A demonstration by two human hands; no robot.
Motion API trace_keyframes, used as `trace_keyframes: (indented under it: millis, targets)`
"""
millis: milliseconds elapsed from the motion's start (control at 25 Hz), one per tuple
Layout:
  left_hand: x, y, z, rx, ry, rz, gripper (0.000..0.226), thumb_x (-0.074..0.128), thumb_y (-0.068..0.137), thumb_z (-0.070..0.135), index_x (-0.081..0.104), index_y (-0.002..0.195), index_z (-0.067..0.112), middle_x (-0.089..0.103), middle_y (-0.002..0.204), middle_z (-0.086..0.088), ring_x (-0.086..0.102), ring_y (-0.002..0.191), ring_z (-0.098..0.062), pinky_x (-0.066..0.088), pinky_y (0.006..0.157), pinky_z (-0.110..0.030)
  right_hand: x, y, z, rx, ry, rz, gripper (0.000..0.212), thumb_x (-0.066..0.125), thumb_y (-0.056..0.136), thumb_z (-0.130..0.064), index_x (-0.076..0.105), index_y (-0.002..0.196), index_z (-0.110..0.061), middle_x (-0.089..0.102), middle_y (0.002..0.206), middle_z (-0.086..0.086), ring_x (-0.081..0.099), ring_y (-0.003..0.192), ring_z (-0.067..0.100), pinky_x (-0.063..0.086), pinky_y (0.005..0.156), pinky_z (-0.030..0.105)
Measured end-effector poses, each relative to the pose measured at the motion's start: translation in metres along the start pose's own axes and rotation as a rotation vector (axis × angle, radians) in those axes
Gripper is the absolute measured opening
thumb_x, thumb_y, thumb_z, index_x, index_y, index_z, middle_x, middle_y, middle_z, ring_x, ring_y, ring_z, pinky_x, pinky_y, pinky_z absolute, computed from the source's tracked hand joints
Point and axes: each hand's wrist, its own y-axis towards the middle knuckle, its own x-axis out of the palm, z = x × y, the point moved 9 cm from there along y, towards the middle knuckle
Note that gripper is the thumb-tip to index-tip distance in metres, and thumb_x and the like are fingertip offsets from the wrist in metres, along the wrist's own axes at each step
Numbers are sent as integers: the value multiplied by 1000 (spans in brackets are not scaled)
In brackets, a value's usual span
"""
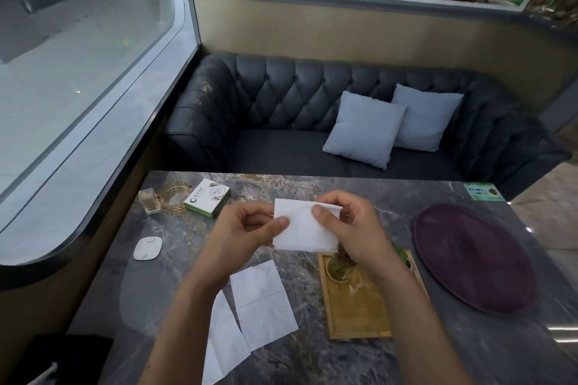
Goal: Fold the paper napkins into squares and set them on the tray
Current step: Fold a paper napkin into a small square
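The white paper napkin (305,228), folded to roughly a square, is held in the air above the grey marbled stone table (391,194). The left hand (247,228) pinches its left edge between thumb and fingers; the right hand (347,225) pinches the top right corner the same way. Both grips are narrow and closed on the paper.

Risks, as judged:
- Thin paper held only at the edges may spring open or skew, giving an uneven square.
- The glass vase of greenery (341,266) on the yellow wooden board (356,312) stands directly under the right wrist; a low sweep toward 3 o'clock could tip it.

The round dark purple tray (472,259) lies at 3 o'clock, bare, near the table's right edge. Room above the vase is open. Two unfolded white napkins (262,303) lie at 7 o'clock near the front edge, where a forearm could brush them off.
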Motion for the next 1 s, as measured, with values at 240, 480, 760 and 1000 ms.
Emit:
trace_keyframes:
  millis: [240, 480, 760, 1000]
  targets:
    - [22, 2, -30, -86, -15, -41, 10, 71, 86, 7, 75, 94, 2, 79, 85, -14, 73, 76, -22, 61, 70, -37, -21, -11, 40, 175, 57, 52, 20, 73, 85, -34, 69, 103, -31, 73, 101, -12, 69, 90, 7, 56, 66, 24]
    - [48, 3, -76, -194, -19, -14, 13, 74, 85, 7, 78, 85, 20, 79, 77, 0, 73, 71, -10, 59, 62, -24, -45, -31, 88, 271, 157, 76, 30, 76, 84, -13, 68, 112, -19, 77, 105, -3, 72, 95, 13, 59, 70, 26]
    - [91, -12, -159, -379, 26, 39, 9, 75, 84, 3, 77, 87, 11, 77, 76, 3, 71, 71, -11, 57, 62, -22, -74, -61, 170, 426, 142, 132, 17, 66, 90, -3, 67, 96, -19, 72, 92, 1, 69, 81, 10, 54, 56, 20]
    - [122, -23, -222, -539, 81, 108, 10, 76, 83, 2, 74, 88, 11, 75, 80, -5, 72, 67, -10, 54, 57, -18, -90, -81, 252, 593, 14, 144, 13, 66, 89, -3, 66, 100, -8, 68, 106, 17, 66, 99, 30, 60, 68, 36]
